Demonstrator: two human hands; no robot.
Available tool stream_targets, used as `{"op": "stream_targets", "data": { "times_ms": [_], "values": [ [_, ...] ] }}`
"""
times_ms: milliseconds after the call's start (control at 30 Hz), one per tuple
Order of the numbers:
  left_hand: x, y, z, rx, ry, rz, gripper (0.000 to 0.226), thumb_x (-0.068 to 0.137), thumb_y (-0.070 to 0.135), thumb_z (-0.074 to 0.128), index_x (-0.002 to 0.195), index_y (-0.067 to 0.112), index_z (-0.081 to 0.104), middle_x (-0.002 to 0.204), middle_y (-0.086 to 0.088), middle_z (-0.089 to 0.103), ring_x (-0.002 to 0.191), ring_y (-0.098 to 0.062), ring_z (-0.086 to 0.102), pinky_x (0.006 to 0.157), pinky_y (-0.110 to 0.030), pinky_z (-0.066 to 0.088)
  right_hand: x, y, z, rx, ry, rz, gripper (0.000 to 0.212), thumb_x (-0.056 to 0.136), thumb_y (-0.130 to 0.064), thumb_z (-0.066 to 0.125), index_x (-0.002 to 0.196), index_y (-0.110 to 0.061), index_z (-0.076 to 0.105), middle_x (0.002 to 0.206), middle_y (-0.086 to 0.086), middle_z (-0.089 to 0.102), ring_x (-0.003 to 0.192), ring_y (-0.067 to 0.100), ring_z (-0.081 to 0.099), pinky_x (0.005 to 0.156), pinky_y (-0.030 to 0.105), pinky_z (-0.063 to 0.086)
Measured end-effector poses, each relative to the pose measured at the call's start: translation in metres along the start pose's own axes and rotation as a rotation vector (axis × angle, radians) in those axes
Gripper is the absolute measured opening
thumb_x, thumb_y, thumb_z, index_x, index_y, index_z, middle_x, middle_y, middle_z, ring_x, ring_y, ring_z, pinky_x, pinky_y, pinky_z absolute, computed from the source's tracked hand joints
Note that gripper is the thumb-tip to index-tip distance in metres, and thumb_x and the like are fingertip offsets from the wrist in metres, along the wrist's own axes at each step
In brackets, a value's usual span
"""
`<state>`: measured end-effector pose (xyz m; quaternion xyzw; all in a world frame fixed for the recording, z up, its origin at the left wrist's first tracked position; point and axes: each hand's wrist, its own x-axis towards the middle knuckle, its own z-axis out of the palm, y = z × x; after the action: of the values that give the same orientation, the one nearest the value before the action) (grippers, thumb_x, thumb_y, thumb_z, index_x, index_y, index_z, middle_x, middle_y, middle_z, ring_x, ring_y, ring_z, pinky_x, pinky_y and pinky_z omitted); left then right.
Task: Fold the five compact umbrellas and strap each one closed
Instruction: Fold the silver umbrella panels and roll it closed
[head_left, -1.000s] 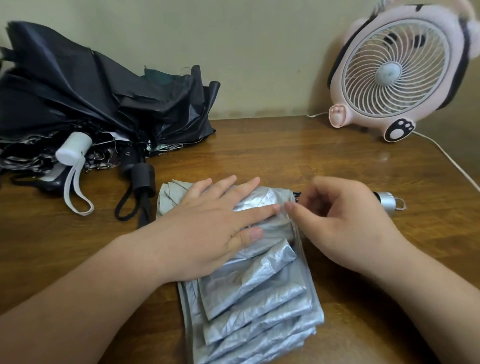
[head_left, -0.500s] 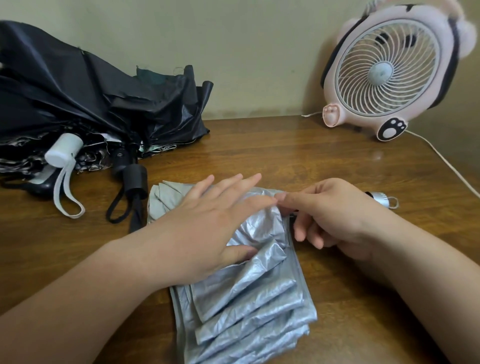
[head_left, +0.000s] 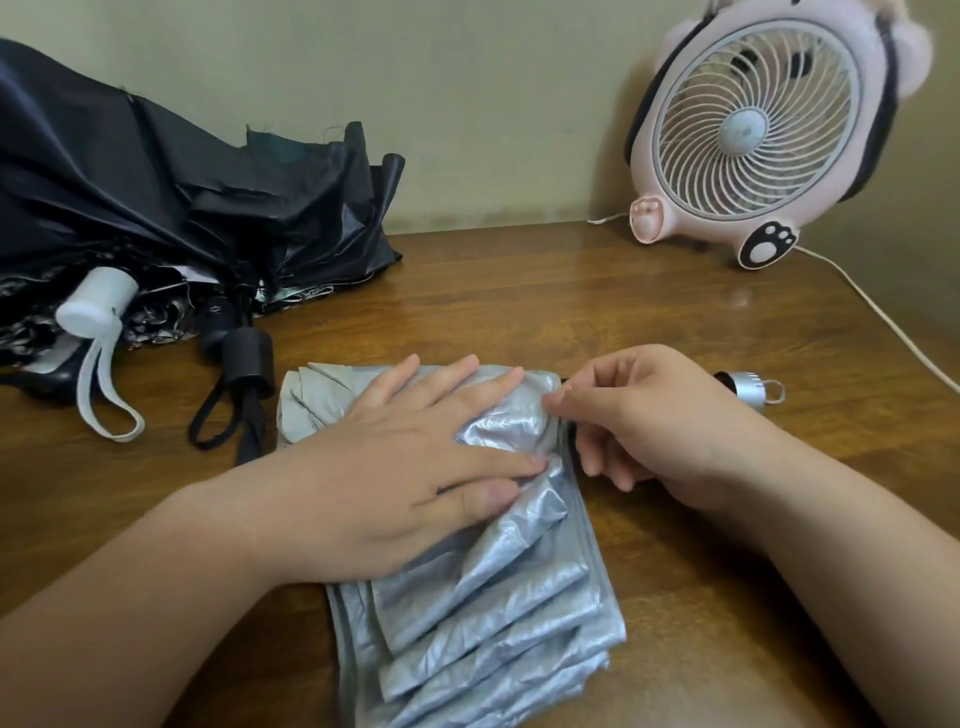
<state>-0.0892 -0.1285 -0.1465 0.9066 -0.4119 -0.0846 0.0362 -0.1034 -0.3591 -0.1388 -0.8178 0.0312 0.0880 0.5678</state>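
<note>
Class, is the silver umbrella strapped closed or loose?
Loose. The umbrella lies with pleats fanned out under the left hand; no strap wraps it.

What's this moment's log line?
left hand: presses silver umbrella flat | right hand: pinches its canopy edge | black umbrellas: unfolded

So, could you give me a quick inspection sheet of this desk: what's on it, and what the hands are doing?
Surface: glossy brown wooden table.
Job's things: silver umbrella lies pleated flat at the front; a heap of unfolded dark umbrellas sits far left, with a white handle and a black handle showing.
Clutter: pink animal-shaped fan at the far right.
Hands: left hand presses flat on the silver umbrella; right hand pinches its fabric edge.
Cables: white cord runs from the fan along the table's right side.
Surroundings: plain pale wall behind.
</note>
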Motion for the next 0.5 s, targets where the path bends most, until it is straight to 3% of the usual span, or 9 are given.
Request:
{"op": "stream_targets", "data": {
  "times_ms": [67, 133, 200, 267, 367, 500],
  "values": [
    [0.000, -0.002, -0.002, -0.099, 0.055, 0.005, 0.048, 0.099, 0.070, 0.003, 0.139, 0.073, 0.030, 0.161, 0.039, -0.012, 0.148, 0.010, -0.022, 0.124, -0.033, -0.015, -0.007, -0.002, -0.002, -0.011, -0.069, 0.033, 0.025, 0.091, -0.022, 0.073, 0.075, -0.003, 0.069, 0.054, 0.017, 0.062, 0.036, 0.020, 0.043, 0.040, 0.022, 0.023],
    [0.000, -0.004, -0.002, -0.114, 0.181, 0.008, 0.045, 0.100, 0.069, 0.010, 0.141, 0.070, 0.030, 0.163, 0.037, 0.009, 0.150, 0.013, -0.003, 0.125, -0.030, 0.000, -0.013, -0.004, -0.003, -0.048, -0.139, 0.048, 0.026, 0.090, -0.023, 0.075, 0.069, -0.007, 0.070, 0.057, 0.017, 0.064, 0.037, 0.020, 0.046, 0.039, 0.021, 0.024],
    [0.001, -0.003, -0.004, -0.088, 0.246, -0.026, 0.047, 0.099, 0.068, 0.023, 0.145, 0.062, 0.024, 0.162, 0.033, 0.019, 0.149, 0.011, 0.010, 0.125, -0.032, 0.012, -0.016, -0.005, -0.003, -0.104, -0.185, 0.037, 0.030, 0.090, -0.019, 0.076, 0.062, -0.010, 0.069, 0.058, 0.016, 0.066, 0.038, 0.018, 0.046, 0.039, 0.021, 0.029],
    [0.004, -0.001, -0.003, -0.004, 0.201, -0.085, 0.063, 0.094, 0.074, 0.025, 0.152, 0.058, 0.007, 0.166, 0.029, 0.001, 0.153, 0.006, -0.002, 0.127, -0.033, 0.005, -0.016, -0.004, -0.003, -0.162, -0.214, 0.016, 0.028, 0.089, -0.016, 0.076, 0.065, -0.004, 0.070, 0.059, 0.015, 0.068, 0.038, 0.017, 0.046, 0.042, 0.017, 0.035],
    [0.007, 0.004, 0.003, 0.170, 0.098, -0.109, 0.067, 0.089, 0.081, 0.005, 0.149, 0.062, -0.019, 0.163, 0.022, -0.030, 0.150, -0.006, -0.031, 0.125, -0.041, -0.014, -0.016, -0.005, -0.005, -0.253, -0.263, 0.000, 0.022, 0.088, -0.016, 0.077, 0.074, 0.000, 0.071, 0.060, 0.013, 0.070, 0.040, 0.015, 0.048, 0.046, 0.019, 0.040],
    [0.004, 0.012, 0.000, 0.163, 0.022, -0.148, 0.060, 0.085, 0.079, -0.005, 0.141, 0.071, -0.021, 0.160, 0.018, -0.039, 0.148, -0.017, -0.039, 0.122, -0.049, -0.021, -0.015, -0.001, -0.008, -0.373, -0.221, -0.052, 0.025, 0.086, -0.025, 0.079, 0.069, -0.008, 0.070, 0.057, 0.008, 0.069, 0.042, 0.015, 0.052, 0.046, 0.022, 0.041]
  ]
}}
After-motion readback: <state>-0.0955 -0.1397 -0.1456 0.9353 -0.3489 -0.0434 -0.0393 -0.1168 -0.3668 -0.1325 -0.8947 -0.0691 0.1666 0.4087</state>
